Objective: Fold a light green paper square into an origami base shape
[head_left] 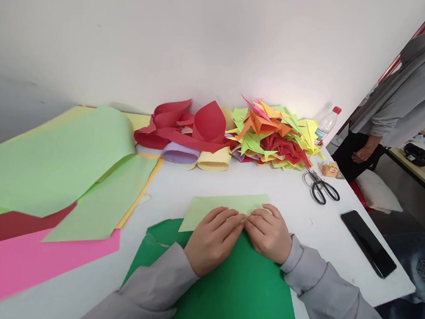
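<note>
A pale green sheet of paper (207,210) lies partly on a dark green board or sheet (237,297) in front of me. My left hand (214,240) rests at the paper's near edge, its fingers pressed together. Opposite it, my right hand (268,233) pinches the same edge, fingertips meeting those of the left near the middle. Both hands cover much of the near edge, so whether it is folded there I cannot tell.
Large coloured sheets (57,164) spread over the table's left. Red paper shapes (210,126) and a heap of folded paper pieces (275,135) sit by the wall. Scissors (322,188), a phone (368,243), a small packet (330,170) and a bottle (327,124) are right. A person (414,93) stands beyond.
</note>
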### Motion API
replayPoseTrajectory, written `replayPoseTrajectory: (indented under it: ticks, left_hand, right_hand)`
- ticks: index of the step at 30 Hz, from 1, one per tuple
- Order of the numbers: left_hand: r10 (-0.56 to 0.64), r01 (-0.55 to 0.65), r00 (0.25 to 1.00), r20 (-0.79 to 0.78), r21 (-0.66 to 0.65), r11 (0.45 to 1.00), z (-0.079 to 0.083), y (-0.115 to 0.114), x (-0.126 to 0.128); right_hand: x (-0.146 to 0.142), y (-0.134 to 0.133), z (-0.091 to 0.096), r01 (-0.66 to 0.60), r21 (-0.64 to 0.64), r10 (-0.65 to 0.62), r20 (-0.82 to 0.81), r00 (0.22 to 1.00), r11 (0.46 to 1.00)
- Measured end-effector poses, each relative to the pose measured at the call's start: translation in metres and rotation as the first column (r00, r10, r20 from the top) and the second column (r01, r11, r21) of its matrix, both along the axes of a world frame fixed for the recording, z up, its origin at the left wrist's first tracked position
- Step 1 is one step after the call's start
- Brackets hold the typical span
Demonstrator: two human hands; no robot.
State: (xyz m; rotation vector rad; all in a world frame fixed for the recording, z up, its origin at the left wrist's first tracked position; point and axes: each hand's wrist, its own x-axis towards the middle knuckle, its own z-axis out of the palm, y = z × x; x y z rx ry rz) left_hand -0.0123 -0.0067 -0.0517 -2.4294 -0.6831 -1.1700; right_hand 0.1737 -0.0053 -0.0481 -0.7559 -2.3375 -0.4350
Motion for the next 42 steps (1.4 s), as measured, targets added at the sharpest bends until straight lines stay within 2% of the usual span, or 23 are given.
replayPoseTrajectory:
  ticks: [22,42]
  left_hand:
    - [0.105,-0.105,0.994,0.020,0.008,0.994,0.005,0.009,-0.015]
    - [0.222,-0.223,0.975,0.025,0.057,0.973,0.005,0.022,-0.033]
  right_hand:
    - [0.012,0.002,0.003,0.135,0.063,-0.131,-0.064,0.989,0.989]
    - [0.017,0.003,0.003,0.164,0.059,-0.157,-0.108,0.982,0.985]
